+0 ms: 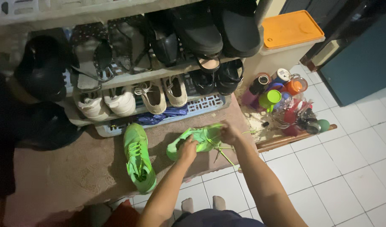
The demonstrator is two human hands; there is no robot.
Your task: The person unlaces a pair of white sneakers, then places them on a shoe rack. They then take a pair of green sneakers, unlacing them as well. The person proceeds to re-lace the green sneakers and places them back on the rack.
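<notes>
- The left hand (188,148) is gripping the heel end of a neon-green sneaker (197,141), lifted just above the brown mat (75,176).
- The right hand (229,132) is pinching closed at the sneaker's toe end, laces dangling.
- The matching sneaker (138,157) is lying flat on the mat.
- The shoe rack (159,75) is holding white sneakers (106,103) and dark sandals (216,75).
- A clear bag (291,105) is holding colourful bottles beside an orange-lidded bin (291,29).

The white tile floor (348,168) at the lower right of the frame is open. The shoe rack (159,75) blocks the top, and bottles (285,96) crowd the upper right.
</notes>
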